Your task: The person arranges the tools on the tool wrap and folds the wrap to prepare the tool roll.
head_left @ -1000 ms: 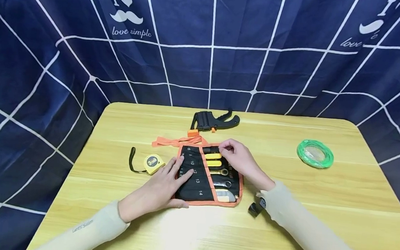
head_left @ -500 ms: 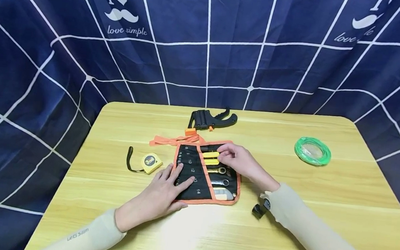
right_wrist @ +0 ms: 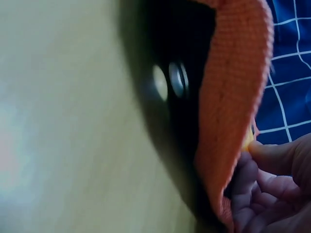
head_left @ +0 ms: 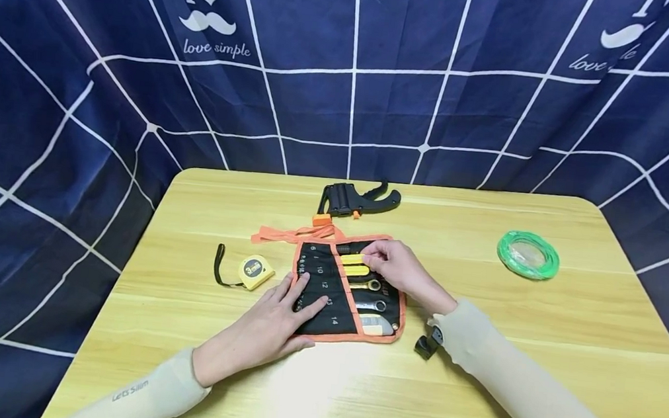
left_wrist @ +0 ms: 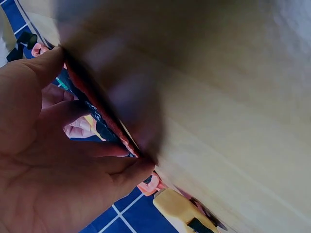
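Observation:
A black tool roll with orange edging (head_left: pixel 347 336) lies unfolded on the table in the head view. My left hand (head_left: pixel 267 322) rests flat on its numbered left side, fingers spread. At its upper right, my right hand (head_left: pixel 403 275) pinches the end of a yellow-handled tool (head_left: pixel 352 259) between thumb and finger; the right wrist view shows the thumb (right_wrist: pixel 272 155) on yellow. A second yellow handle (head_left: pixel 357 271) lies just below. Further down the pockets hold a gold-toned ratchet wrench (head_left: pixel 372 285), a silver wrench (head_left: pixel 376 305) and a utility knife (head_left: pixel 376 325).
A yellow tape measure (head_left: pixel 256 272) with a black strap lies left of the roll. Behind the roll are its orange ties (head_left: pixel 284 234) and a black bar clamp (head_left: pixel 362 200). A green coil (head_left: pixel 528 255) lies at the right. Blue curtain (head_left: pixel 391 108) surrounds the table.
My right hand has come down slightly from the roll's top edge to the yellow handles, its fingers now at the upper one. The left hand stays on the roll.

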Demonstrator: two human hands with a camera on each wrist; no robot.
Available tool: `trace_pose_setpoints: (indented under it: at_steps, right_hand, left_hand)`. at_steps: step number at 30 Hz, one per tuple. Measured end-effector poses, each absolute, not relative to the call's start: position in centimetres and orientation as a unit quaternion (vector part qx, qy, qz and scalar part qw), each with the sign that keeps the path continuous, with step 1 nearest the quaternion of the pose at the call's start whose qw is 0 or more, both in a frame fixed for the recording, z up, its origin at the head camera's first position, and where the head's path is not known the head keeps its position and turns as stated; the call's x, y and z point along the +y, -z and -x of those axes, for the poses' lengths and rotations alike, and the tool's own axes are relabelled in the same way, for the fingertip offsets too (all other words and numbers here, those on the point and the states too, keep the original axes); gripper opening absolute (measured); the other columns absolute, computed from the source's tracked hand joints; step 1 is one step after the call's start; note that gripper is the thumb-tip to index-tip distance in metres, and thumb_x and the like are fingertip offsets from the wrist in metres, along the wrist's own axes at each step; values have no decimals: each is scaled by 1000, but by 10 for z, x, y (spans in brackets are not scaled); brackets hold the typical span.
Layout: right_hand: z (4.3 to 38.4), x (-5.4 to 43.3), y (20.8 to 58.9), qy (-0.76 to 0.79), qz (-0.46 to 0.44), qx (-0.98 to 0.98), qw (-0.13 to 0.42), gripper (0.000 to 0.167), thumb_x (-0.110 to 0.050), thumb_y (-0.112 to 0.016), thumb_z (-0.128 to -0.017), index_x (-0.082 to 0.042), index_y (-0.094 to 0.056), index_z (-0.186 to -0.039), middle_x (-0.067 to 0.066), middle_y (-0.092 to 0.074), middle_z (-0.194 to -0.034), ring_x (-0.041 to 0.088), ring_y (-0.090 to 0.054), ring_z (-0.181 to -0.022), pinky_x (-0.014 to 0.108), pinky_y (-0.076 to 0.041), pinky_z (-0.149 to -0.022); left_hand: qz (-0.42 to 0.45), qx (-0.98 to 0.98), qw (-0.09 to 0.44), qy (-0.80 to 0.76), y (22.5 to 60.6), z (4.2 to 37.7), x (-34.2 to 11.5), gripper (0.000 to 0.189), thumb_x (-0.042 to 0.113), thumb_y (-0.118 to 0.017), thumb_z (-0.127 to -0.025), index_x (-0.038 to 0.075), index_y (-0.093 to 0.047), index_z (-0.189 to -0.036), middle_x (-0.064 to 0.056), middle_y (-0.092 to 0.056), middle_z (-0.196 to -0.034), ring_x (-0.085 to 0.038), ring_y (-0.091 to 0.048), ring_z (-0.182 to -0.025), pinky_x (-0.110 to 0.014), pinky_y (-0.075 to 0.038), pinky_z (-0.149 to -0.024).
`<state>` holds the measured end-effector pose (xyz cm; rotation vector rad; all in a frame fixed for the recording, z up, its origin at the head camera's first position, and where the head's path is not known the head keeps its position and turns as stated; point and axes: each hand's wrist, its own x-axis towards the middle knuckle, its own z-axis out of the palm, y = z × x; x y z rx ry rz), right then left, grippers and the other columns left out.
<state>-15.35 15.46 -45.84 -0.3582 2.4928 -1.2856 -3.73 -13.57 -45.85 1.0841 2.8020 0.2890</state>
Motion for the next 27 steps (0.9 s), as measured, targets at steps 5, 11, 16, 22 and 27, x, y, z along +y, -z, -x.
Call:
trace_pose_setpoints:
  at_steps: [5, 11, 16, 22, 27]
  right_hand:
    - [153, 150, 455, 414, 123, 887, 164, 17, -12, -64, -112, 0, -74, -107, 5, -64, -89, 21, -57, -82, 38, -48, -82]
    - [150, 147, 452, 386, 109, 900, 172, 21, -16, -59, -115, -2, -72, -108, 8, -66, -96, 22, -57, -81, 38, -48, -79]
    - [145, 147, 453, 385, 95, 903, 167, 24, -17, -54, -116, -1, -71, -115, 10, -68, -102, 23, -60, -85, 40, -50, -81]
    - [141, 158, 459, 428, 100, 885, 155, 25, -7, -47, -116, 2, -70, -118, 8, -64, -95, 23, -59, -88, 37, -47, -83]
    - [138, 166, 455, 489, 92, 853, 160, 28, -3, -46, -115, 8, -62, -133, 13, -68, -105, 24, -63, -96, 35, -50, -89]
  left_hand:
    - [-365, 924, 54, -103, 458, 36, -137, 70, 54, -64, -108, 18, -51, -166, -35, -31, -169, -64, -35, -149, -67, -42, -115]
    - [-364, 923, 55, -113, 456, 36, -137, 69, 53, -65, -107, 18, -52, -165, -36, -32, -169, -64, -34, -150, -67, -41, -115]
    - [-371, 920, 56, -111, 456, 38, -139, 69, 54, -66, -107, 18, -53, -165, -35, -33, -168, -64, -35, -149, -67, -41, -115]
    - [-381, 919, 37, -94, 456, 42, -142, 68, 54, -66, -107, 17, -56, -162, -33, -38, -167, -61, -39, -149, -64, -43, -114]
    - [-390, 919, -7, -51, 456, 39, -140, 68, 56, -66, -106, 13, -59, -159, -31, -45, -163, -56, -44, -148, -59, -50, -108]
